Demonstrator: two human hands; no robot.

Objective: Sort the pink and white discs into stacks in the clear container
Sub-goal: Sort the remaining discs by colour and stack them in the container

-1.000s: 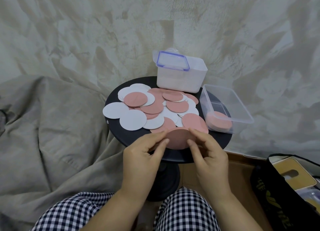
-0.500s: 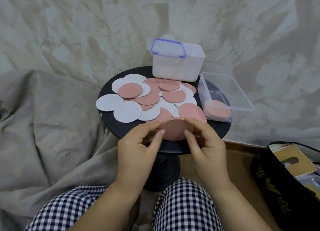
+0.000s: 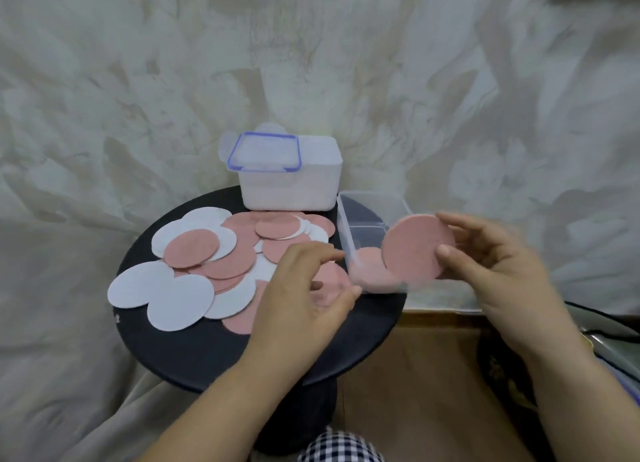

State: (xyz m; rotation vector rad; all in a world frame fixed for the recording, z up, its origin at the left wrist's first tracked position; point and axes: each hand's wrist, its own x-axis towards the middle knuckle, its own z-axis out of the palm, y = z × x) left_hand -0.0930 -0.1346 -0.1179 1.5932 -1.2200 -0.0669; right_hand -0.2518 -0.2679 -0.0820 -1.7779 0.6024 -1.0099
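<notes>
Right hand [image 3: 498, 267] moved pink disc [image 3: 417, 247] over container [image 3: 374, 198].

"What's all this sitting on?"

"A small round black table [image 3: 194, 361] on a thick black pedestal [image 3: 298, 416]."

"And on top of it?"

"A loose heap of pink discs [image 3: 191, 252] and white discs [image 3: 180, 302], overlapping, spread over the left and middle. The leftmost white one reaches the rim."

"Anything else?"

"A white tub [image 3: 289, 191] at the far edge. Just beside it on the right is a clear container [image 3: 344, 233], its right side hanging out past the tabletop."
</notes>
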